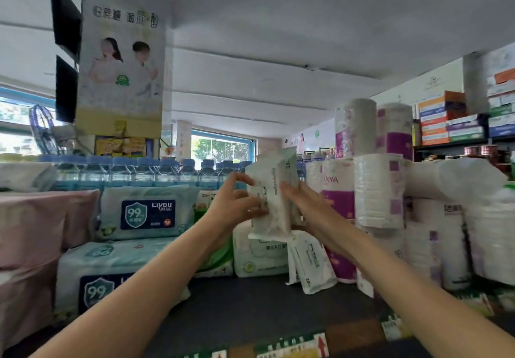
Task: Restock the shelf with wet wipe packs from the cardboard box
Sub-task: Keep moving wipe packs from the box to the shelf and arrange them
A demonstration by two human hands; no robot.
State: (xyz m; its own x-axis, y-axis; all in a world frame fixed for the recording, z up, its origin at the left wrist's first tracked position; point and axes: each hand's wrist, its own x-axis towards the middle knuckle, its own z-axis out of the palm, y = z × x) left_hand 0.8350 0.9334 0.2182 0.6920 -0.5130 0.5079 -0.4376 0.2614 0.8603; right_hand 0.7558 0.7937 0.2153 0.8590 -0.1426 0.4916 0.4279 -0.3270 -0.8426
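Both my hands hold up a small bunch of white wet wipe packs (pixel 274 190), standing on end above the dark shelf (pixel 250 304). My left hand (pixel 237 204) grips the bunch from the left, fingers curled on its front. My right hand (pixel 303 204) presses flat against its right side, fingers straight. Below them one white pack (pixel 313 265) leans upright and a wider white pack (pixel 259 254) lies behind it. The cardboard box is out of view.
Blue Liyou wipe packs (pixel 147 212) are stacked at left beside pink packs (pixel 41 232). Paper rolls with purple labels (pixel 379 190) stand at right. Bottled water (pixel 139 170) lines the back. Price tags (pixel 292 349) run along the shelf's front edge.
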